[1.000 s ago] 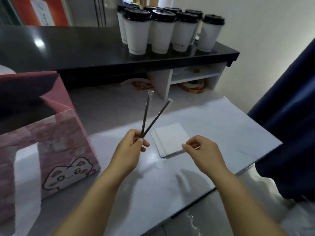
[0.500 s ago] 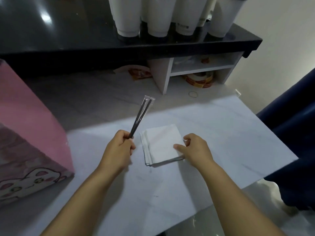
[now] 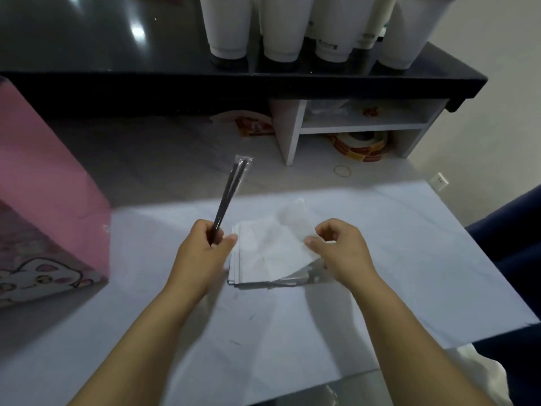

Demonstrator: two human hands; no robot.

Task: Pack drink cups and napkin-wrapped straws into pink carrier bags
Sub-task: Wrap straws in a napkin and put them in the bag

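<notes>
Meanwhile left hand [image 3: 202, 253] grips straws [image 3: 231, 194] upright — right hand [image 3: 339, 250] pinches napkin [image 3: 289, 221].

Both bare forearms reach in from the bottom edge. Left hand [image 3: 202, 253] is fisted with the thumb across the front, gripping straws [image 3: 231, 194] that angle up and away. Right hand [image 3: 341, 253] has its fingers curled, thumb and forefinger pinching a blurred napkin sheet [image 3: 292, 218].

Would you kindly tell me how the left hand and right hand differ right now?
The left hand grips two wrapped dark straws that point up and away; the right hand pinches one thin napkin raised off the stack. The left hand is at the stack's left edge, the right hand at its right. Both have curled fingers.
</notes>
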